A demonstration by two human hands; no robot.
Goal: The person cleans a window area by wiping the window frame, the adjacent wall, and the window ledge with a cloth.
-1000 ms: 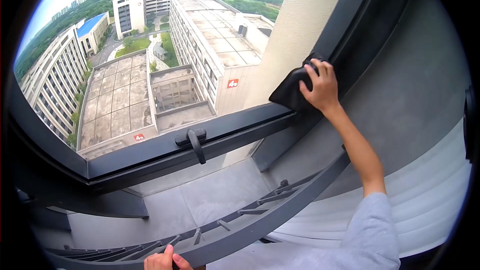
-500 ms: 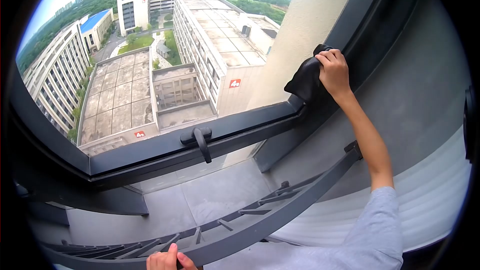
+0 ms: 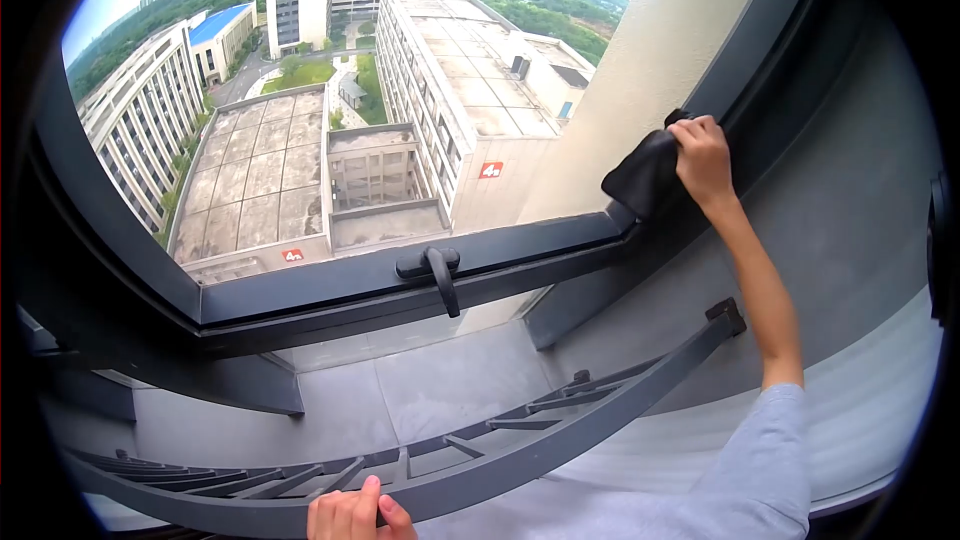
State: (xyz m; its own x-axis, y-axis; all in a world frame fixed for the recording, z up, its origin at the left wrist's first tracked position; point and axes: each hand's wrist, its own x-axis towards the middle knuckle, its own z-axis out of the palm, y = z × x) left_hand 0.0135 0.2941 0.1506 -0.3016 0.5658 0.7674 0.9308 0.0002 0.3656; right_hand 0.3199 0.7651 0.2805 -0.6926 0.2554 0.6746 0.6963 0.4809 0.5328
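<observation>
My right hand [image 3: 706,162] is closed on a black cloth [image 3: 643,174], pressed to the right upright of the dark window frame [image 3: 420,290] just above its lower corner. The cloth hangs from my fingers across the inner edge of the frame. At the bottom of the view, my left hand [image 3: 358,517] has its fingers curled over the grey metal railing [image 3: 530,457]. A black window handle [image 3: 437,275] sits on the lower frame bar, to the left of the cloth, pointing downward.
Beyond the window, far below, stand several buildings [image 3: 480,70] with flat roofs. A grey floor or ledge [image 3: 450,390] shows between window and railing. The railing's right end meets the grey wall [image 3: 830,200] at a bracket [image 3: 727,317]. White pleated material [image 3: 870,390] hangs at the lower right.
The view has swung a little, so the scene sits further right. My right hand and the cloth are slightly lower along the frame upright. My left hand remains on the railing.
</observation>
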